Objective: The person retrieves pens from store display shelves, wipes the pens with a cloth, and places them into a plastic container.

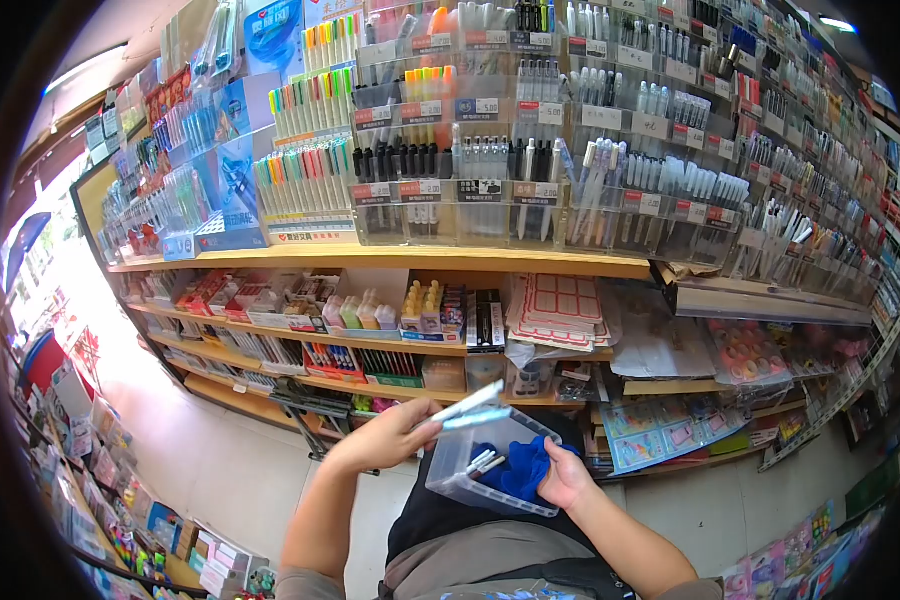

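Grasping a bunched royal-blue cloth [523, 472], the right hand [568, 479] sits at the edge of a clear rectangular plastic bin [446, 468]. The left hand [398, 436] pinches slim white and pale-blue pen-like sticks [475, 405] above it. A few white pens [484, 463] lie inside, so the handling seems only partway done. Beyond, tiered clear-plastic racks [385, 222] stand well stocked.

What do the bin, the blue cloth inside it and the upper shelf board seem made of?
Bin: probably plastic, smooth, judging by its translucent walls. Blue cloth: likely matte fabric, since it bunches in folds; fibre unclear. Upper shelf board: smooth wood or laminate, by its even tan edge.
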A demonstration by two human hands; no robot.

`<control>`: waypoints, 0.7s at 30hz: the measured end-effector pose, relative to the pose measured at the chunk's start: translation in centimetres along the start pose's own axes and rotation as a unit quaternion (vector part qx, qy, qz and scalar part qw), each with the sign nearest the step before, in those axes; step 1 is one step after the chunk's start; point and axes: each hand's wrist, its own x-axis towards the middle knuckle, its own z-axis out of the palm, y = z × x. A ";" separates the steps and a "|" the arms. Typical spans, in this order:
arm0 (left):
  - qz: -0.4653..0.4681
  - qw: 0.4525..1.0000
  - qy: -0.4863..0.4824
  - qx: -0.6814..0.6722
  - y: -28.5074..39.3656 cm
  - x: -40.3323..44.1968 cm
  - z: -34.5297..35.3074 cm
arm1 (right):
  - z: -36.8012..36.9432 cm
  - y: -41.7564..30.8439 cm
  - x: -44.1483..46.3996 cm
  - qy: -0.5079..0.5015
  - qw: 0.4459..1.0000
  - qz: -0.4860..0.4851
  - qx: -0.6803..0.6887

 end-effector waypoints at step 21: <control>-0.020 0.852 0.044 -0.521 0.8 5.1 11.9 | 2.6 0.3 -0.2 -0.179 0.981 -0.069 0.033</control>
